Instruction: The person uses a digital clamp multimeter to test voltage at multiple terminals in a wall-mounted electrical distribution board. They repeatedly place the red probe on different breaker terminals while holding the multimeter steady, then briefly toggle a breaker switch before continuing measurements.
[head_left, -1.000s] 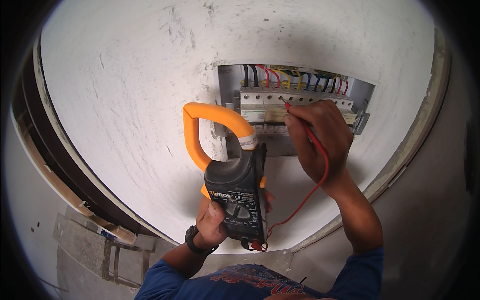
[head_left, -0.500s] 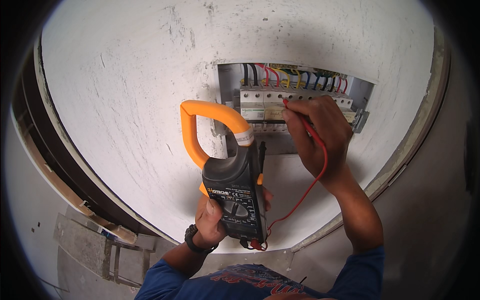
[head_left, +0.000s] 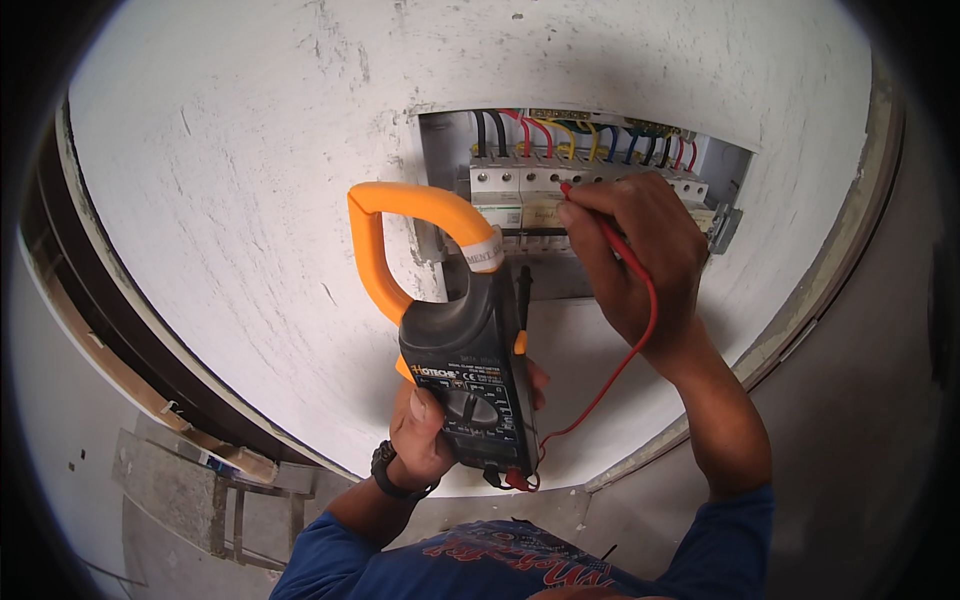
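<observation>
My left hand (head_left: 420, 437) is wrapped round the lower body of a black clamp meter (head_left: 455, 345) with an orange jaw, holding it up in front of the wall. In my right hand (head_left: 650, 260) a red test probe (head_left: 625, 250) is pinched like a pen. Its tip points at the screw terminals on a row of white circuit breakers (head_left: 500, 184); whether it touches metal I cannot tell. From the probe a red lead (head_left: 607, 398) curves down to the meter's bottom. A black probe (head_left: 524, 285) stands along the meter's right side.
The breakers sit in a recessed box (head_left: 440, 150) in a white wall (head_left: 250, 230). Black, red, yellow and blue wires (head_left: 537, 133) run into their tops. A metal latch (head_left: 725, 230) juts from the box's right edge. At lower left stands a worn wooden bench (head_left: 170, 480).
The breaker box and the meter sit slightly higher and farther left in view. My right hand keeps the red probe at the terminals, and my left hand keeps its hold on the meter.
</observation>
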